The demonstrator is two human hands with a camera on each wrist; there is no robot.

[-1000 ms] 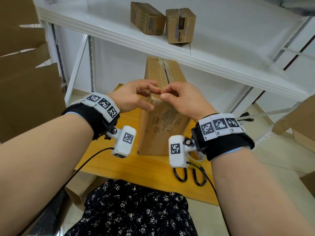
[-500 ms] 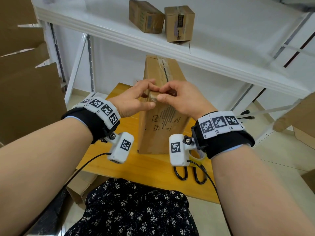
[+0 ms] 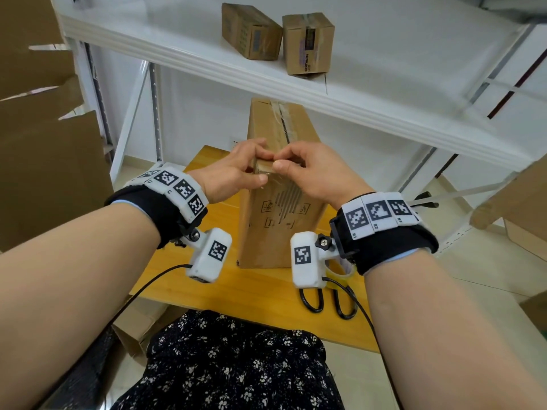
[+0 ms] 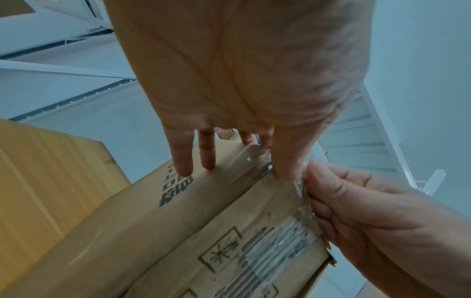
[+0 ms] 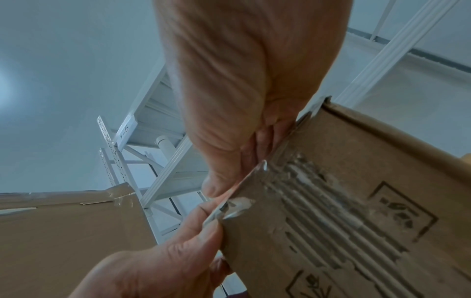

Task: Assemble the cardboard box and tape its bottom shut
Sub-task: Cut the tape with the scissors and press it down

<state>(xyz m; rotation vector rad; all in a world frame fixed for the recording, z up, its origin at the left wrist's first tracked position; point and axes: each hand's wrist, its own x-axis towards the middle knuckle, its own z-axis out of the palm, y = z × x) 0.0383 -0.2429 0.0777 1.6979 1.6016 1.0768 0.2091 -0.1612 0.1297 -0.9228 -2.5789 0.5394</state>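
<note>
- Floral black-and-white fabric (image 3: 231, 365) lay nearest the camera, across the person's lap, below the front edge of the wooden counter (image 3: 236, 288).
- Black-handled scissors (image 3: 328, 300) lay on the counter near its front edge, partly hidden behind the right wrist camera, with a clear tape roll (image 3: 340, 275) just beyond them.
- On the counter stood the cardboard box (image 3: 278, 226), upright and tall, printed handling symbols on the side that faced the person.
- At the box's near top edge both hands met over a strip of clear tape (image 4: 304, 203) that ran across the top seam and down the front face.
- The left hand (image 3: 233, 173) had its thumb pressed on the tape at the edge, while its straight fingers (image 4: 182, 159) rested on top of the box.
- The right hand (image 3: 316, 176) pinched the loose tape end, its fingers (image 5: 211, 187) and thumb closed on the strip just beside the left thumb.
- Torn corrugation showed on the front face under the tape.
- Behind the box rose a white metal shelf (image 3: 370, 93).
- Two small cardboard boxes (image 3: 307, 42) sat on that shelf, side by side and touching.
- Flattened cardboard sheets (image 3: 50, 161) stood at the far left, beside the shelf's upright.
</note>
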